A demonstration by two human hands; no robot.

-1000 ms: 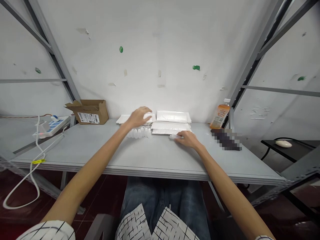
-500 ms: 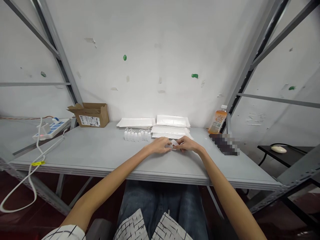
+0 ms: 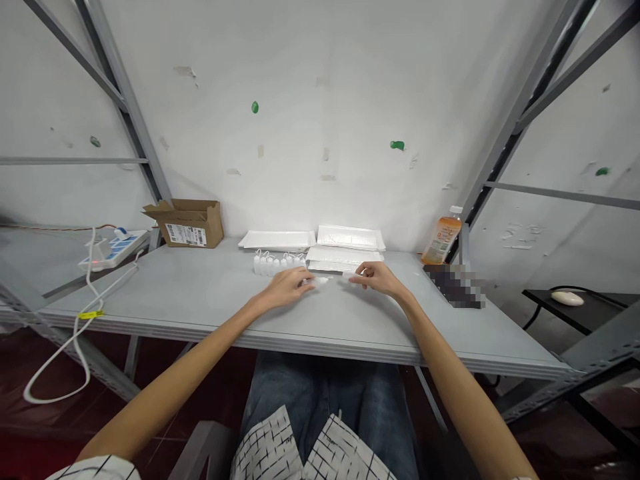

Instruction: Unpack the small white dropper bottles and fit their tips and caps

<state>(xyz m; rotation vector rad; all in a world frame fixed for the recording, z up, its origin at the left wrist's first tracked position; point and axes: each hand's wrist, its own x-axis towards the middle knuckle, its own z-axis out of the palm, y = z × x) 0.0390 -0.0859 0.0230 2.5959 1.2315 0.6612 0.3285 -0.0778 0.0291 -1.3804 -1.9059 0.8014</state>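
Observation:
My left hand rests low on the grey table, fingers curled on a small white bottle that sticks out from its fingertips. My right hand is a short way to the right and pinches a small white piece; I cannot make out what it is. Just behind my left hand stands a row of several small white bottles. Behind those lie flat white padded envelopes in stacks.
An open cardboard box sits at the back left by a power strip with a white cable. An orange drink bottle stands at the back right beside a dark blurred object. Grey rack posts frame both sides.
My left hand came back from the envelopes to meet the right hand over a small white item. The two hands have now drawn apart, each with a white part.

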